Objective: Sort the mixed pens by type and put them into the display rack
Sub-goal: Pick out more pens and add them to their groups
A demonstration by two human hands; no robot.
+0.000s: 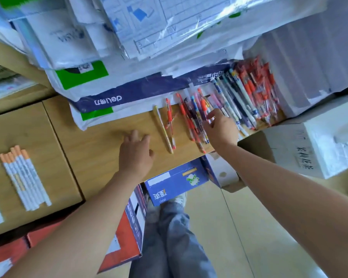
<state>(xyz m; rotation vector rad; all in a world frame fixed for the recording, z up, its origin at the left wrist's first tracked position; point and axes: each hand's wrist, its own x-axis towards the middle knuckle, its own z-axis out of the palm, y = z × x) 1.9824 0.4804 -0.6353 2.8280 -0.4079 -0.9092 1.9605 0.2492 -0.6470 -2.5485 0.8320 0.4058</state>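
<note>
Landmark: blue paper pack (109, 97), glossy wrapper, lying flat on the wooden bench (100, 149). Mixed pens (191, 119) lie loose on the bench just right of the pack's near corner, roughly parallel. They have slim plastic barrels, several with orange-red caps, some with printed patterns. Closest to the pack, a thin yellow pen (163, 130) lies beside a red-capped pen (170, 121), apart from the rest. Farther right of the pack is a dense heap of pens (255, 93), white barrels and red ones in clear sleeves, hemmed in by a white box (317, 149). Right hand (222, 130) lies over the loose pens with fingers bent down among them, and wrist and forearm hide their near ends. Grip: cannot tell whether it closes on a pen. Left hand (136, 155) rests on bare wood below the pack, grip slack, fingers loosely spread, holding nothing. Far left of the pack, a tidy bundle of white pens with orange caps (23, 177). Crinkled plastic-wrapped sheets (169, 27) are stacked over the pack. Under the bench edge, below the pack, sit a blue carton (175, 182) and a red-and-white carton (125, 235).
</note>
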